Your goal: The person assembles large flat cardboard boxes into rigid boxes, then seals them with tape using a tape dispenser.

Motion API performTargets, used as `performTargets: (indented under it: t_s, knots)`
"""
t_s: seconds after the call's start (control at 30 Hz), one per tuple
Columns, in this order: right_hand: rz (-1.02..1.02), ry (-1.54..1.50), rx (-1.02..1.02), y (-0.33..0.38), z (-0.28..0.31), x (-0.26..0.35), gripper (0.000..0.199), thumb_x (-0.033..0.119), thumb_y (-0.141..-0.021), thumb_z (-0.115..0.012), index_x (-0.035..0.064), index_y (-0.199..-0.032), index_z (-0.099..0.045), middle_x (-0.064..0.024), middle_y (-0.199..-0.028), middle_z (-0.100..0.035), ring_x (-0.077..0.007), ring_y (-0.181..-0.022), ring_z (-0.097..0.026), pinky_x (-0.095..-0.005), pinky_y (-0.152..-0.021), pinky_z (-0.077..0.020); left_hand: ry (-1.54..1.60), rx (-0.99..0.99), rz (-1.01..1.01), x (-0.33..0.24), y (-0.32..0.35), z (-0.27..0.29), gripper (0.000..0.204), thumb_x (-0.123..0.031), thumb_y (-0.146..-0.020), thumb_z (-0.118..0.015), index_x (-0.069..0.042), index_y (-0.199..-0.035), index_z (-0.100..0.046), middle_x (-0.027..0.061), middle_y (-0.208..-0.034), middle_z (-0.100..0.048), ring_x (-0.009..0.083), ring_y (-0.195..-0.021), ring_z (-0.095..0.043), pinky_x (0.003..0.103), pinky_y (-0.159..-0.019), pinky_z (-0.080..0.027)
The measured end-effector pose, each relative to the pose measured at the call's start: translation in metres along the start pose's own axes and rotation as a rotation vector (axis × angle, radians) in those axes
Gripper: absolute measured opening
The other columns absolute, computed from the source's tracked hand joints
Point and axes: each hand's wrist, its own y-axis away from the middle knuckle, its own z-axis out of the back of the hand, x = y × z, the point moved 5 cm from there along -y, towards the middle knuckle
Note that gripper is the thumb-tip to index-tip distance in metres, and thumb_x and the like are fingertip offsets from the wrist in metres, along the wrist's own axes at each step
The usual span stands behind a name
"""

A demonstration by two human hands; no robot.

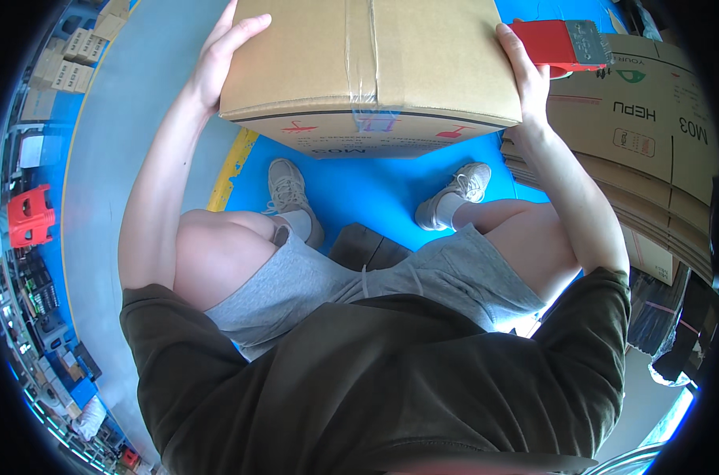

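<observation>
A large brown cardboard box (438, 59) is in front of me, its top seam covered with clear tape. My left hand (221, 59) presses its left side, thumb up along the top edge and the other fingers partly hidden. My right hand (525, 75) grips the opposite side, its fingers against the box wall. Together they hold the box between them. Just beyond the right hand is a red tape dispenser (545, 45) with a grey toothed end. It sits at the edge of the stacked cardboard; I cannot tell whether the hand touches it.
Flattened cardboard cartons (644, 119) are stacked at my right. Below the box are my shoes on a blue floor (351, 198), with a yellow stripe (234, 170) and grey floor to the left. A red stool (32, 215) and small boxes (74, 59) stand at far left.
</observation>
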Motion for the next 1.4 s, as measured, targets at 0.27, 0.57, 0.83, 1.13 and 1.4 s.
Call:
performTargets:
  t_s: [0.27,0.57,0.83,1.13,1.4]
  knots:
    - [0.087,0.01,0.043,-0.002,0.001,-0.002,0.035,0.031,-0.087,-0.069,0.005,-0.107,-0.057,-0.0107,-0.094,-0.066,-0.0165,-0.083,-0.067,-0.0304,-0.072,-0.0557,-0.005,0.02,0.026,0.0,0.0,0.001,0.076,-0.022,-0.09,-0.054,-0.003,-0.151,-0.014,0.0174,-0.148,-0.032,0.0269,-0.135,-0.036,0.04,-0.11,-0.032]
    - [0.39,0.2,0.026,-0.016,0.001,0.044,0.021,0.024,-0.099,-0.054,0.0051,-0.106,-0.059,-0.0012,-0.092,-0.064,-0.0159,-0.086,-0.062,-0.0282,-0.078,-0.0514,-0.645,-0.426,-0.228,-0.033,0.014,0.048,0.048,-0.032,-0.099,-0.05,-0.002,-0.136,-0.044,0.0151,-0.14,-0.045,0.0236,-0.13,-0.042,0.037,-0.109,-0.032]
    - [1.258,1.263,0.467,0.086,-0.042,0.126,0.039,0.038,-0.079,-0.077,0.0031,-0.096,-0.07,-0.0094,-0.097,-0.071,-0.024,-0.098,-0.066,-0.0466,-0.106,-0.0377,-0.378,-0.223,-0.697,-0.11,0.057,-0.095,0.065,-0.02,-0.081,-0.075,0.002,-0.134,-0.047,0.0116,-0.126,-0.055,0.0204,-0.117,-0.052,0.032,-0.098,-0.04]
    - [1.257,1.219,0.761,0.1,-0.069,0.115,0.045,0.044,-0.071,-0.079,0.0049,-0.09,-0.071,-0.0069,-0.083,-0.071,-0.0266,-0.103,-0.063,-0.0514,-0.114,-0.0242,-0.651,0.36,-0.573,-0.109,0.069,-0.081,0.044,-0.027,-0.09,-0.064,-0.002,-0.126,-0.058,0.0127,-0.115,-0.063,0.0201,-0.106,-0.06,0.034,-0.09,-0.048]
    - [1.247,1.063,0.759,0.1,-0.065,0.108,0.042,0.047,-0.073,-0.076,0.0052,-0.074,-0.067,-0.0066,-0.065,-0.062,-0.0215,-0.077,-0.067,-0.052,-0.112,-0.0269,-0.464,0.234,-0.395,-0.089,0.072,-0.086,0.012,-0.005,-0.086,-0.068,0.003,-0.096,-0.067,0.011,-0.09,-0.065,0.018,-0.083,-0.063,0.03,-0.074,-0.051]
